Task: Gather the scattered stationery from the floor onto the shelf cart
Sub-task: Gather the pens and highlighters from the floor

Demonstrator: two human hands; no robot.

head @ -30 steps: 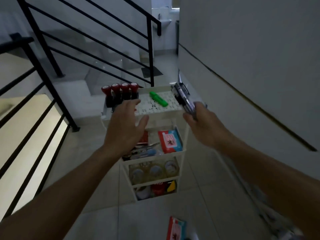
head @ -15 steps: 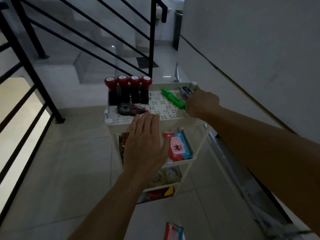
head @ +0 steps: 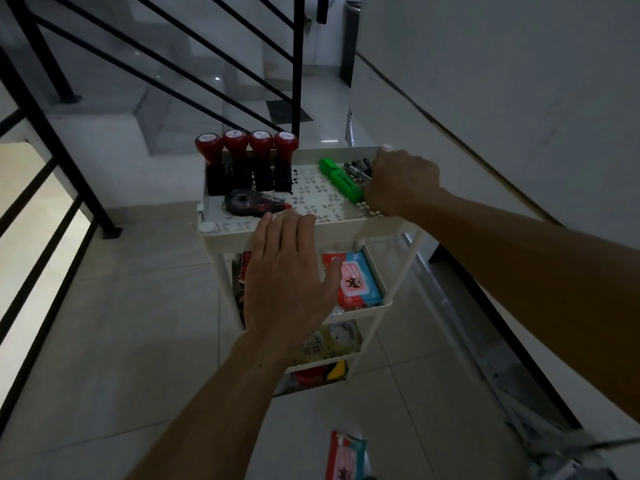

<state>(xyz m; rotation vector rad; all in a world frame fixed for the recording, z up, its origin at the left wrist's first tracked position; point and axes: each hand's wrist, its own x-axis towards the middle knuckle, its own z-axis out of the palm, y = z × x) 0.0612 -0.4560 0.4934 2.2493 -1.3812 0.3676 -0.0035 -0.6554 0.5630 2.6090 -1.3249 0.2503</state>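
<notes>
A white shelf cart (head: 349, 221) stands on the tiled floor. On its top tray are several red-topped stamps (head: 246, 161), a dark correction-tape dispenser (head: 254, 202), a green highlighter (head: 341, 180) and a bunch of dark pens (head: 358, 169). My right hand (head: 401, 183) lies over the tray's right end with its fingers curled round the pens. Hovering in front of the cart's near edge is my left hand (head: 287, 271), fingers straight and holding nothing. A red and blue packet (head: 344, 455) lies on the floor below.
Lower shelves hold a red and blue packet (head: 356, 280), tape rolls (head: 332, 339) and small red and yellow items (head: 320, 372). Black stair railings (head: 138, 64) run at the left and behind the cart. A white wall (head: 502, 98) is close on the right.
My right hand carried the pens down onto the right end of the top tray. My left hand drew back from over the tray, uncovering the correction tape. The view came closer.
</notes>
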